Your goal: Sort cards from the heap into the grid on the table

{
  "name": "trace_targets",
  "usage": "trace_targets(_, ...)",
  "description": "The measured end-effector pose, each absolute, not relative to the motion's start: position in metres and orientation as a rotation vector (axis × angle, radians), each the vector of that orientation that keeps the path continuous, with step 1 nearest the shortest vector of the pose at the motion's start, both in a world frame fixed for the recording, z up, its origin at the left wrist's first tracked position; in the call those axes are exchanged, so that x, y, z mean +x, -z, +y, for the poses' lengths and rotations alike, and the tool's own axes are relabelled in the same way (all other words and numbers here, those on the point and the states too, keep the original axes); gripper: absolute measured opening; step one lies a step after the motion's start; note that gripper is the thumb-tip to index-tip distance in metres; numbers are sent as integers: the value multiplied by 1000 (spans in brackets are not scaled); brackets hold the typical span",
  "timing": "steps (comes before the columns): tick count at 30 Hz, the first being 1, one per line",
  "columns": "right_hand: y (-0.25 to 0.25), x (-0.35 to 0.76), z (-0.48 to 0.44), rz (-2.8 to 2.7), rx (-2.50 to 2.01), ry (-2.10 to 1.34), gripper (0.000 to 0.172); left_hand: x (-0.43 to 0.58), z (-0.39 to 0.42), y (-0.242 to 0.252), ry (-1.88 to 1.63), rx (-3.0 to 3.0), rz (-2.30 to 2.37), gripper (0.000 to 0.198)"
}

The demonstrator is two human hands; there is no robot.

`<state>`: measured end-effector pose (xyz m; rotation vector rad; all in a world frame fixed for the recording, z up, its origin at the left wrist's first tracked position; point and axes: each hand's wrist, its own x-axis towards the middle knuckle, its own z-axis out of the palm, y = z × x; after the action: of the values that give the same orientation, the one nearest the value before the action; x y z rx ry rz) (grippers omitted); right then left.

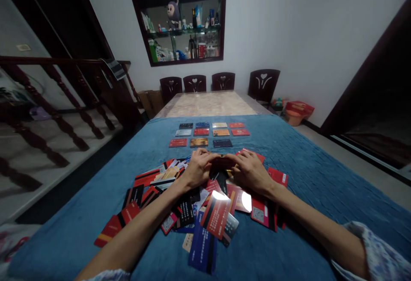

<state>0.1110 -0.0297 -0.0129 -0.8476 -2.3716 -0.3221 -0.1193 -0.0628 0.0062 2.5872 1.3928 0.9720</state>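
Observation:
Between my two hands, a dark reddish bank card [222,161] is held up over a loose pile; whether it is one card or several stacked, I cannot tell. My left hand [196,169] pinches its left end, and my right hand [252,170] grips the right end. Below and around them lie many scattered bank cards, among them a red card [215,214], a blue card [203,246] with a dark stripe, and a red card with a grey square code [261,213]. My forearms and hands hide part of the pile. Beyond it, cards such as a gold card [199,142] lie in neat rows.
A blue cloth [144,137] covers the near part of the long table, leaving the marbled top [212,103] showing behind. Dark chairs [263,84] stand at the far side. A wooden railing [58,84] runs along the left, and a wall shelf [184,31] holds bottles and a plush toy.

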Motion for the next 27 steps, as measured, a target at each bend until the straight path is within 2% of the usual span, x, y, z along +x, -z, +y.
trace_targets(7,16,109,-29,-2400,-885,304,52,-116,-66,-8,-850,2589,1484,57)
trace_targets(22,10,102,-28,-2321,-882,503,42,-118,-64,-17,-904,2565,1562,55)
trace_targets(27,4,100,-29,-2296,-886,515,44,-121,-63,-21,-960,2554,1535,53)
